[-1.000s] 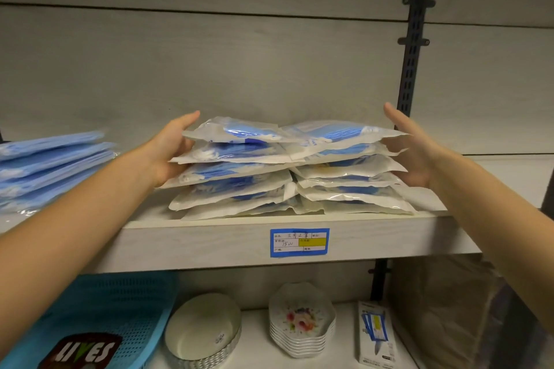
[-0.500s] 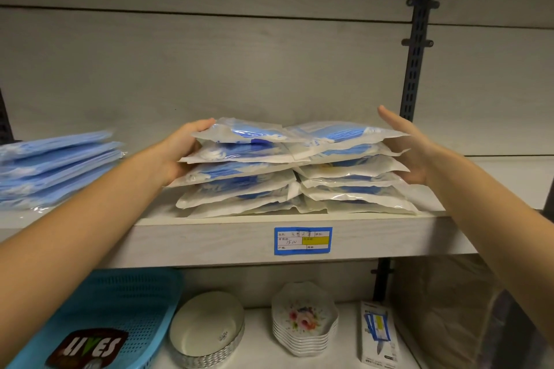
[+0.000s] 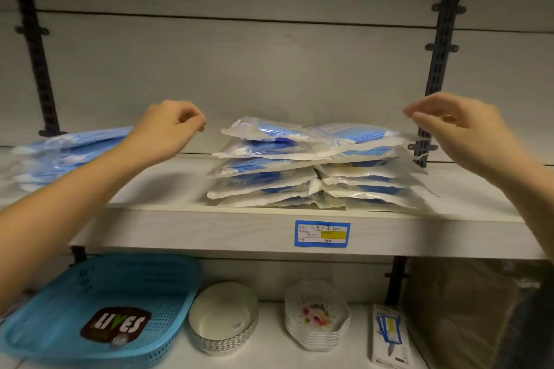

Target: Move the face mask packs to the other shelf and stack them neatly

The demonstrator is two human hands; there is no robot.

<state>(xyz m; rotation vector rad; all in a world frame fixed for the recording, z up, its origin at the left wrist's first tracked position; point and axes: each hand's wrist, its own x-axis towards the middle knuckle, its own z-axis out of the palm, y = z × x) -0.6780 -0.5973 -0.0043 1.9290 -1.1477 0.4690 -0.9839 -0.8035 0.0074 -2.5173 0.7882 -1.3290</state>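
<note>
I see the stack of clear-plastic blue face mask packs (image 3: 311,165) mid pale wooden shelf (image 3: 209,234). Left hand (image 3: 171,129) at its 10 o'clock, right hand (image 3: 458,126) at 2, both loosely curled, holding nothing. Risk: slick, uneven bags sliding off the 6 o'clock edge if nudged.

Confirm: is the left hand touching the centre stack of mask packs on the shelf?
Apart. The head view shows a strip of bare wall between the left hand and the near edge of the centre stack of mask packs; the hand holds nothing.
</note>
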